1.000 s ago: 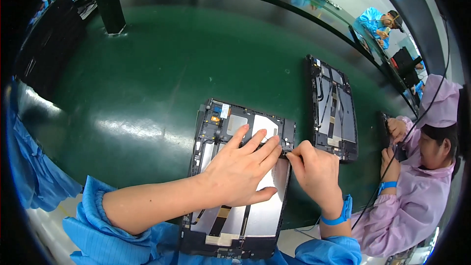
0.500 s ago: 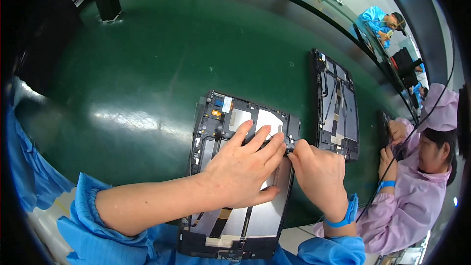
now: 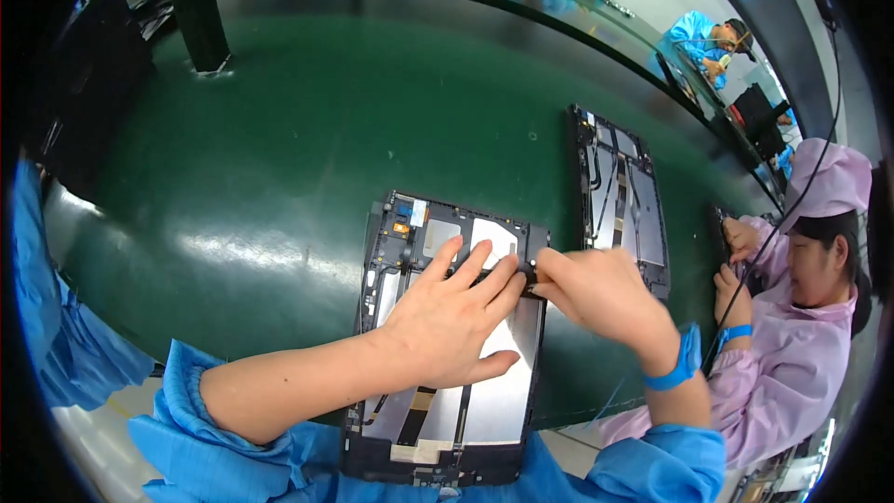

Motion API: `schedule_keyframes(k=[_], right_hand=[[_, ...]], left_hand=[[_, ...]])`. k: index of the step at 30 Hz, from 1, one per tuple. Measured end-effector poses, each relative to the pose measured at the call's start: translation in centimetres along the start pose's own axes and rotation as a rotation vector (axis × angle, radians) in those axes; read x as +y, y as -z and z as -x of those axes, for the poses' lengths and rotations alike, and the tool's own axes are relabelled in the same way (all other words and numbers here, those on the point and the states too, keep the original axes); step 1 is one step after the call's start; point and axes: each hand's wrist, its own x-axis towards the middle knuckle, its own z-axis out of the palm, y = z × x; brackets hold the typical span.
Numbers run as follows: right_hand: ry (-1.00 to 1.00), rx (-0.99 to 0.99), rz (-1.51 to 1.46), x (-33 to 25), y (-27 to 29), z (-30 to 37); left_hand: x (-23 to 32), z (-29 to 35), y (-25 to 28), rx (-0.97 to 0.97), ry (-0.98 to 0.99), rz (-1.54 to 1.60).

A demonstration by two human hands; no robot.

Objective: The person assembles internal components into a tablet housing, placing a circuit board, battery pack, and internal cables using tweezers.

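An opened tablet chassis (image 3: 410, 233), dark-framed with silver plates and small circuit parts, lies on the green table (image 3: 270, 140) in front of me. My left hand (image 3: 447, 326) presses flat on its middle, fingers spread toward the upper right. My right hand (image 3: 596, 293) pinches something tiny at the chassis's right edge, fingertips meeting those of the left hand; what it pinches is too small to make out. A blue band circles my right wrist (image 3: 684, 359).
A second opened tablet chassis (image 3: 619, 186) lies to the right on the table. A person in a pink coat and cap (image 3: 810, 335) works at the right edge. More people in blue coats (image 3: 703, 37) sit beyond the far table edge.
My left hand has slid a little up the chassis and my right hand's fingertips have closed in beside it at the right edge. The view has shifted slightly.
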Motion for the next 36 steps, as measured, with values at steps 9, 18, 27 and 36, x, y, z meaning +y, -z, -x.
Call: schedule_keyframes(k=[9, 18, 27, 36], right_hand=[[-0.040, 0.291, -0.171, -0.2, -2.8, 2.1], [-0.043, 0.129, -0.032, -0.8, -1.0, 1.3], [-0.129, 0.315, -0.308, -0.4, -1.1, 2.5], [0.479, 0.017, -0.510, -5.9, -0.5, -3.1]], left_hand=[[0.0, 0.0, 0.4, -0.047, -0.009, -0.011], [0.1, -0.5, 0.5, -0.090, -0.014, -0.007], [-0.1, 0.4, 0.4, 0.134, 0.039, 0.241], [1.7, 13.9, 4.9, 0.466, 0.653, 0.508]])
